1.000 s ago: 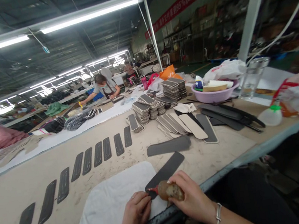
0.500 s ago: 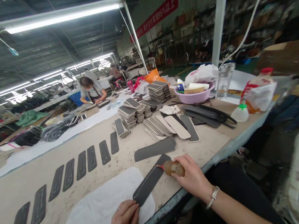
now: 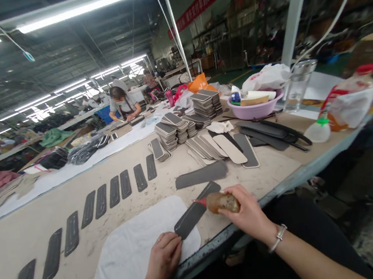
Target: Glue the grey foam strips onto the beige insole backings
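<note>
My right hand point(image 3: 249, 212) is wrapped round a squeeze bottle point(image 3: 224, 203) of brownish glue, tilted on its side. Its red nozzle point(image 3: 200, 202) points left over a dark grey strip point(image 3: 190, 216) with rounded ends. That strip lies slantwise, partly on a white cloth point(image 3: 126, 252). At its near end, the closed fingers of my left hand point(image 3: 165, 257) grip the edge; the thumb is mostly hidden. Just beyond lies another dark grey strip point(image 3: 201, 175). A row of dark strips point(image 3: 52, 256) with shiny lines on them runs along the left of the table.
Stacks of grey pieces point(image 3: 167, 135), fanned beige pieces point(image 3: 205, 149) and black curved parts point(image 3: 267, 134) lie farther back. A purple basin point(image 3: 256, 108), glass jar point(image 3: 300, 86) and green-tipped bottle point(image 3: 318, 130) stand right. The table edge point(image 3: 286, 186) runs close to me. Another person point(image 3: 124, 104) works beyond.
The bottle's nozzle has moved along the strip from near its far end toward the middle, nearer my left hand. My left hand still holds the near end. The whole view has shifted somewhat.
</note>
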Available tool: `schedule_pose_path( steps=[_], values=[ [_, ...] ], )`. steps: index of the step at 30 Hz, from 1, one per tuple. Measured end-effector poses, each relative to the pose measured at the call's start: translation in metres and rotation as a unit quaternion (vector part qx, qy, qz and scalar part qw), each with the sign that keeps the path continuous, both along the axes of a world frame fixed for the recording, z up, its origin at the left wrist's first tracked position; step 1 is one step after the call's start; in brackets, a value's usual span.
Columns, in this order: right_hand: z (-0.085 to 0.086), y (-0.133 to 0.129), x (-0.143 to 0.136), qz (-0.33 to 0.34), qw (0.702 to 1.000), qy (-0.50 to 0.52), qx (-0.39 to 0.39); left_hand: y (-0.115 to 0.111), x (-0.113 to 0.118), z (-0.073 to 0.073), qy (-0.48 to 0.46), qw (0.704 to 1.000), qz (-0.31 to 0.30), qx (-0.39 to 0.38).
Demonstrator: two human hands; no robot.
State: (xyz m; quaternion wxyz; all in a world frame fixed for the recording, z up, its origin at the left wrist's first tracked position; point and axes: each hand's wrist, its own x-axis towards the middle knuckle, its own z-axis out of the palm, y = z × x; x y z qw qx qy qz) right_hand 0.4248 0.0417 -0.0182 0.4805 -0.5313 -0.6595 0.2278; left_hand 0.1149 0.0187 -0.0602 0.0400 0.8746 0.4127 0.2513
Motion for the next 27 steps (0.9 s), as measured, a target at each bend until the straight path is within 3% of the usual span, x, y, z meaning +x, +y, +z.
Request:
schedule_pose_path(
  steps=[5,10,19,27],
  values=[
    [0.003,-0.017,-0.037,0.105,0.993,0.035,-0.035,-0.001,0.002,0.002,-0.006,1.0,0.007,-0.022],
    [0.003,-0.019,-0.053,0.12,0.991,0.029,-0.049,-0.001,0.002,0.003,-0.006,1.0,0.003,-0.028],
    [0.008,-0.026,-0.043,0.136,0.988,0.009,-0.069,-0.001,0.001,0.002,0.004,0.999,0.002,-0.044],
    [0.01,-0.023,-0.015,0.083,0.993,-0.014,-0.082,-0.001,0.003,0.003,0.0,1.0,0.005,-0.021]
  ],
)
